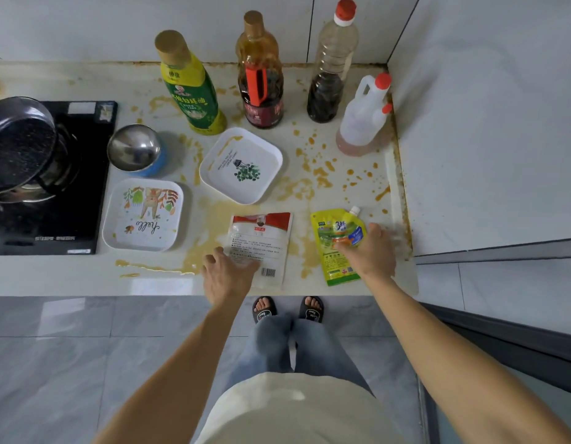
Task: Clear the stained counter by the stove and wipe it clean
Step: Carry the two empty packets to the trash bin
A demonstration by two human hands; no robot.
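The white counter (367, 193) right of the stove is spattered with orange-brown stains. A white and red packet (261, 238) lies flat near the front edge; my left hand (225, 277) rests on its lower left corner, fingers spread. A yellow-green spouted pouch (337, 241) lies to the right; my right hand (372, 251) lies over its right side, fingers on it. Neither item is lifted. Two square white plates (242, 165) (143, 214) and a steel bowl (135, 150) stand further left.
Along the back wall stand a green oil bottle (193, 91), a dark sauce bottle (261, 81), a clear bottle with dark liquid (330, 68) and a white jug with red caps (364, 120). A black stove (82, 187) with a pot (20, 145) is at the left. A wall closes the right.
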